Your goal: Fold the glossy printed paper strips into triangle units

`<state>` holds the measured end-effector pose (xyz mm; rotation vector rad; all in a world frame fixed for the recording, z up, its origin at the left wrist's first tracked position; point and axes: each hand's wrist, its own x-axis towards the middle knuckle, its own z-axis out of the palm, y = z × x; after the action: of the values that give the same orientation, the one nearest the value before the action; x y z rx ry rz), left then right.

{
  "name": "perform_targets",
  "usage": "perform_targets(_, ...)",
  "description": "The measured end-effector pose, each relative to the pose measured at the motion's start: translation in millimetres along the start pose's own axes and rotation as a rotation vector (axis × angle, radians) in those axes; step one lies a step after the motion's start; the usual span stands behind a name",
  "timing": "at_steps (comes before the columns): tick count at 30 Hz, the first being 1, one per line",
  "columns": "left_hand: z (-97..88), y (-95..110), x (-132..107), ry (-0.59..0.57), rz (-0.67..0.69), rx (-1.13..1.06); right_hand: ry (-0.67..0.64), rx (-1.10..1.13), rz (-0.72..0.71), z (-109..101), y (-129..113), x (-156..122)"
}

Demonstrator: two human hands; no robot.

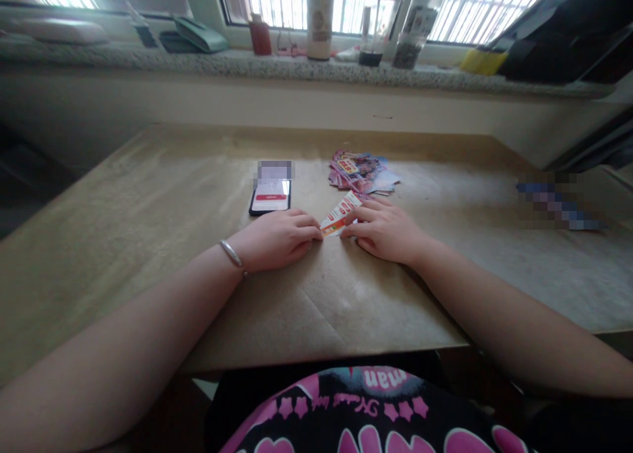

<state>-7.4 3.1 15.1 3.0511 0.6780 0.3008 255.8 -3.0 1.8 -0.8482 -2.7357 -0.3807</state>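
White-and-orange paper strip [340, 215] sits between your hands, mid-way across the tan board worktop [148, 255]. Your left hand [277, 241], silver bangle [232, 254] on its wrist, has curled fingers [306, 232] with tips at the strip's lower end. Your right hand [383, 231] has slightly spread fingers [361, 219] lying over the strip. Can't tell if either grips it. Black smartphone [270, 199] just beyond your left hand; pile of pink printed cards [361, 171] nearer the far edge.
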Motion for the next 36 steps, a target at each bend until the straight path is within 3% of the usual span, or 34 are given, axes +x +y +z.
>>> perform_targets(36, -6.9, -6.2, -4.4, -0.052, -0.054, -0.095, 0.029, 0.036, 0.030, -2.4, 22.1, -34.8)
